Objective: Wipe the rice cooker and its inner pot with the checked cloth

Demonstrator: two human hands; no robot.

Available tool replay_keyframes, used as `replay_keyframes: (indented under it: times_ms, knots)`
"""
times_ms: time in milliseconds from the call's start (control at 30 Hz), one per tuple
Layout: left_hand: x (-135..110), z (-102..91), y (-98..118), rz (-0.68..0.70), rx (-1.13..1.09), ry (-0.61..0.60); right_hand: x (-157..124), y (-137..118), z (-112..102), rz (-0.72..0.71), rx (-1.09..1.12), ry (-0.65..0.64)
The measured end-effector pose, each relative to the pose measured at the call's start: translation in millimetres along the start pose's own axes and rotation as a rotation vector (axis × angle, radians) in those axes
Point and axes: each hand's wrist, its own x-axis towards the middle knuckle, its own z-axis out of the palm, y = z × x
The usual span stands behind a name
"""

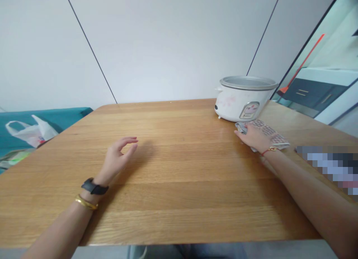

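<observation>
My right hand (pixel 254 138) rests on a folded checked cloth (pixel 275 138) on the wooden table (pixel 173 169), its fingers closed on the cloth's left end. Part of the cloth is hidden beneath the palm. Just behind it stands a white rice cooker (pixel 231 104) with a pink flower print, a front control panel and a grey rim; no lid is on it. Over the table's left half hovers my left hand (pixel 119 154), thumb and fingers curved apart with nothing between them. That wrist wears a black band and a gold bangle.
A flat blurred-out item (pixel 330 169) lies at the table's right side. To the left, a white plastic bag (pixel 36 134) sits on a teal seat (pixel 75 115). The pale panelled wall (pixel 167 46) rises behind the table. An orange-red long-handled tool (pixel 304 61) leans at the far right.
</observation>
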Motion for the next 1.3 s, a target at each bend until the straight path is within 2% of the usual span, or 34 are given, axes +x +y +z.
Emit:
replay_keyframes:
  times_ms: [100,167,333,433,567,700,800,867,967,1167,1300]
  knots:
    - [0.4,-4.4,-5.5,-0.105,0.025,0.031,-19.0,-22.9,-12.8,0.048,-0.111,0.009]
    - [0.6,-5.6,-6.6,-0.150,0.020,0.025,-33.5,-32.7,-20.3,0.011,-0.112,0.033]
    - [-0.2,-2.6,-4.8,-0.153,0.029,-0.086,-65.3,-47.1,-25.7,-0.215,0.096,0.066]
    - [0.0,-0.7,-3.9,-0.207,-0.050,-0.078,-75.2,-54.7,-23.1,-0.297,0.291,0.091]
    - [0.4,-0.7,-0.9,-0.266,-0.202,-0.021,-77.6,-60.6,-20.1,-0.237,0.501,0.115]
    - [-0.3,-0.6,3.0,-0.263,-0.198,-0.024,-76.3,-56.3,-18.4,-0.210,0.588,0.080]
    - [-0.5,0.2,5.0,-0.259,-0.184,-0.051,-74.6,-49.9,-19.1,-0.117,0.656,0.039]
    - [-0.1,0.6,6.7,-0.261,-0.184,-0.060,-73.5,-46.7,-20.8,-0.065,0.660,0.065]
    - [0.4,0.9,9.3,-0.268,-0.207,-0.061,-73.1,-45.4,-23.6,-0.063,0.650,0.113]
    - [-0.1,2.7,7.8,-0.262,-0.200,-0.094,-73.9,-45.9,-21.8,-0.107,0.658,0.092]
    - [-0.6,3.3,4.4,-0.252,-0.210,-0.078,-71.8,-41.5,-17.1,-0.078,0.627,0.089]
